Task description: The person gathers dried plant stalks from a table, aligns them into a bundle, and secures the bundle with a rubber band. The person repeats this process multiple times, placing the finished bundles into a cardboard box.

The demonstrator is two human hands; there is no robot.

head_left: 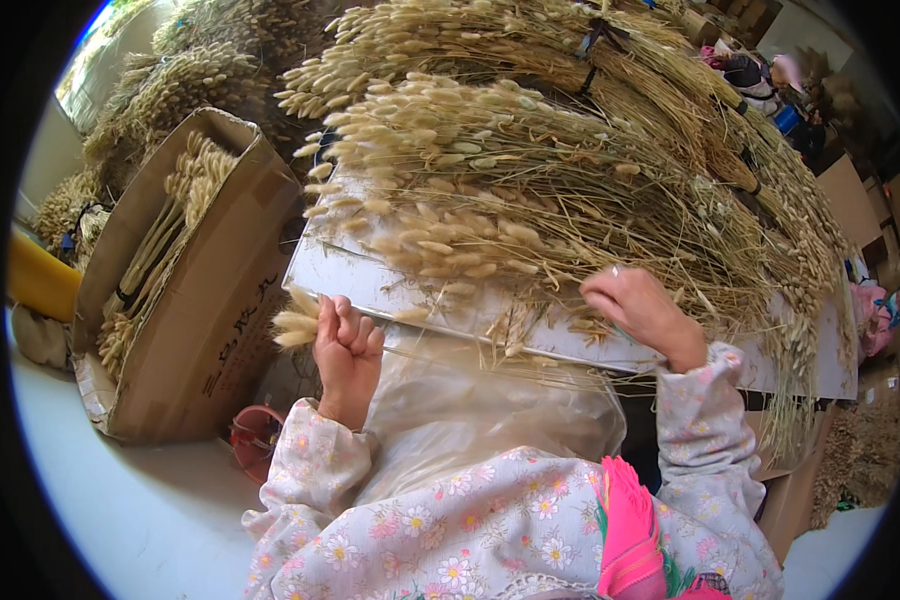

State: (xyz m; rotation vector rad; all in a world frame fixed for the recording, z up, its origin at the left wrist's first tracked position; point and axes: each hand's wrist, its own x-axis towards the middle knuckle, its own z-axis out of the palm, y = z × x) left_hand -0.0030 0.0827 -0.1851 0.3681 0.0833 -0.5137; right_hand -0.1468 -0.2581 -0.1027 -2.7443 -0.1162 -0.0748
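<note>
Dried grass (530, 190) with fluffy seed heads lies heaped across the white desk (370, 285), its stalks running toward the far right, where dark ties bind some into bundles. The left hand (347, 345) is raised at the near edge of the desk, fingers (355, 330) curled tight around a small bunch of stems (297, 322) whose pale heads stick out to the left. The right hand (638, 308) rests palm down on the loose stalks at the desk's near side, fingers bent into the straw; whether they pinch a stalk I cannot tell. Both sleeves are floral. A clear plastic sheet (470, 400) hangs below the desk edge between the arms. To the left a cardboard box (210, 300) leans open, holding more bundled grass
</note>
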